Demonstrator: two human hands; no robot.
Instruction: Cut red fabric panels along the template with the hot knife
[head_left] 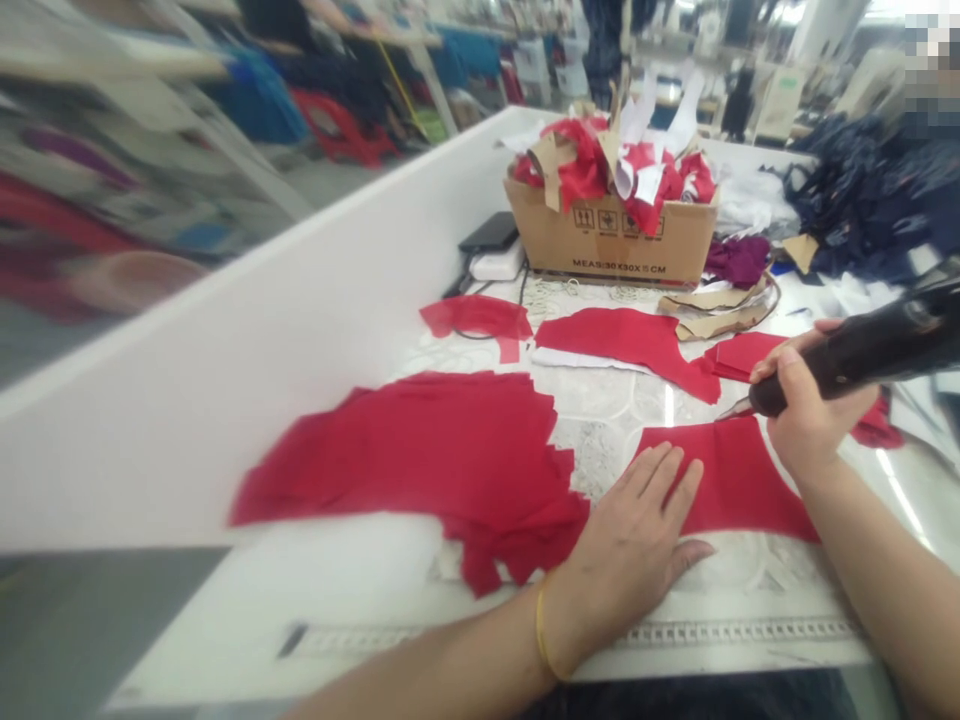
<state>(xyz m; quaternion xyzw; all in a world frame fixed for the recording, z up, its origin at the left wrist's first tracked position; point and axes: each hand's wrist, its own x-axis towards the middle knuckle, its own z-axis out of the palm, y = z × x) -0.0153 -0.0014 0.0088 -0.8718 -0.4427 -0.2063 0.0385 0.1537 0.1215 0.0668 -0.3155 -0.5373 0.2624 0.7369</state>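
Observation:
My left hand (649, 535) lies flat, fingers stretched out, on a red fabric piece (739, 480) with curved edges. My right hand (806, 405) is wrapped round a thick black handheld tool (870, 350) with a narrow pointed metal tip. That tip points left and is at the far edge of the red piece; I cannot tell whether it touches. Left of my hands lies a fanned stack of red fabric pieces (420, 440) with stepped edges. Another red piece (615, 335), with white showing under it, lies beyond the tool's tip.
A cardboard box (615, 240) full of red, white and brown scraps stands at the back. Beside it are a black-and-white device (495, 255) and brown strips (720, 310). Dark cloth (885, 200) is heaped at the right. A white side wall (262, 350) borders the table; a measuring tape (735, 632) runs along the front.

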